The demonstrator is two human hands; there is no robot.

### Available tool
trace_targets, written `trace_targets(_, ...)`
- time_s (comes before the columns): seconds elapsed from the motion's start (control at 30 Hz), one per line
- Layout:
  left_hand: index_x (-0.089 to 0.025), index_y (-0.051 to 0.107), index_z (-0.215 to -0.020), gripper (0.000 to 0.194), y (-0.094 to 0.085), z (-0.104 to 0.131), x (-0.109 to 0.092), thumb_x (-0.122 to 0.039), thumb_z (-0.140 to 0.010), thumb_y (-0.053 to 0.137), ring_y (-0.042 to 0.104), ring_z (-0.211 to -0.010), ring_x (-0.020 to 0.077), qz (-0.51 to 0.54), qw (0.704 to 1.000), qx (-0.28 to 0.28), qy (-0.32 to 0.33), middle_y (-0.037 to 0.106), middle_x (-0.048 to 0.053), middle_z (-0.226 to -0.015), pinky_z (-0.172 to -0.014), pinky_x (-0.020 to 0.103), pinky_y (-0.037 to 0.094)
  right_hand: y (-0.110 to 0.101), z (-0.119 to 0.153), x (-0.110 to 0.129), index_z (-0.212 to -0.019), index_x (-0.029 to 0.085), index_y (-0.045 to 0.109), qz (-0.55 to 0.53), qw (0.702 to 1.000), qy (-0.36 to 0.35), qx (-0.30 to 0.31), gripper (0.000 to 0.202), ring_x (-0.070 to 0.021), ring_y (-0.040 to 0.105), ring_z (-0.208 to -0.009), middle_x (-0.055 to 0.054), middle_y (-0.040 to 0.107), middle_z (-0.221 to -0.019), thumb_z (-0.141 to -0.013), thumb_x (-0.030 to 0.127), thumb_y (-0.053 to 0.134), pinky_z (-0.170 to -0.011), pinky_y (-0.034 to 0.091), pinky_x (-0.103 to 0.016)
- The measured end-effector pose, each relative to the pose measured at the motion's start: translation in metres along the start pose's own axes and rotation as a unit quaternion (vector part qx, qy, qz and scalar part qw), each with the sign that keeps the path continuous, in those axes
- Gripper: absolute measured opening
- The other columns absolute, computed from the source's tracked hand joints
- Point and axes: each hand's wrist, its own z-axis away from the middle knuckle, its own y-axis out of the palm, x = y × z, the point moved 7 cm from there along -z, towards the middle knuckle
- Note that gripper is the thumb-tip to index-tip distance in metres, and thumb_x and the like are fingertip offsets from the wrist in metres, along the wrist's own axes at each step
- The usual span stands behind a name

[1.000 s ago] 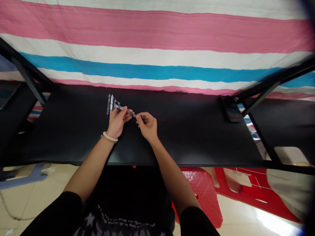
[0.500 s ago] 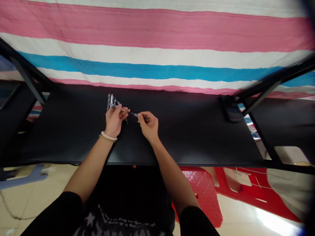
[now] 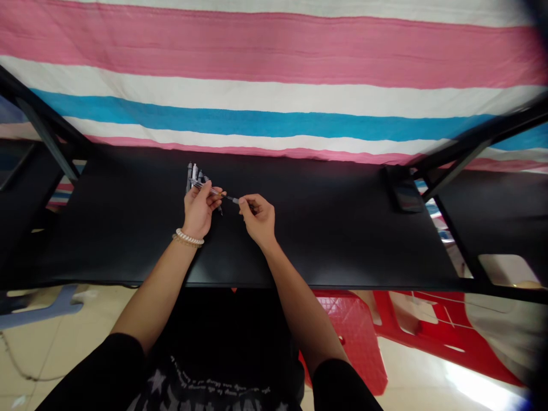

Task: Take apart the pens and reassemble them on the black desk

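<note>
My left hand (image 3: 200,206) pinches the clear barrel of a pen (image 3: 213,190), which slants down to the right. A thin dark refill (image 3: 229,197) runs out of the barrel's end toward my right hand (image 3: 258,217). That hand is closed on a grey-tipped piece (image 3: 236,200) at the refill's other end; the rest of this piece is hidden by the fingers. Just beyond my left hand, several pens, among them a white one (image 3: 194,171) and a grey one (image 3: 189,174), lie close together on the black tabletop (image 3: 334,228). A dark pen tip (image 3: 220,211) shows below the left fingers.
A dark, flat, phone-like object (image 3: 406,197) lies at the table's right end. Black metal struts (image 3: 47,137) rise at both ends, and a striped cloth (image 3: 274,103) hangs along the back. Below the front edge stands a red plastic stool (image 3: 351,337).
Almost nothing differs. Both hands keep their grips, and my right hand has shifted very slightly to the left.
</note>
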Motion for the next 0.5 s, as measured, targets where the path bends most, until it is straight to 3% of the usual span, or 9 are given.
trace_targets(0.5,-0.018,0.06,-0.083,0.026,0.0014,0.0022,0.001,-0.035,-0.08,0.079,0.072,-0.067,0.0118,0.003,1.0,0.002,-0.01,0.072,0.0,-0.074,-0.054,0.018,0.05,0.004,0.0012,0.0005,-0.086,0.019,0.066,-0.015,0.999,-0.01,0.029,0.028,-0.0096,0.051,-0.051,0.002,0.061,-0.063,-0.091,0.047,0.065,-0.051,0.039,-0.025)
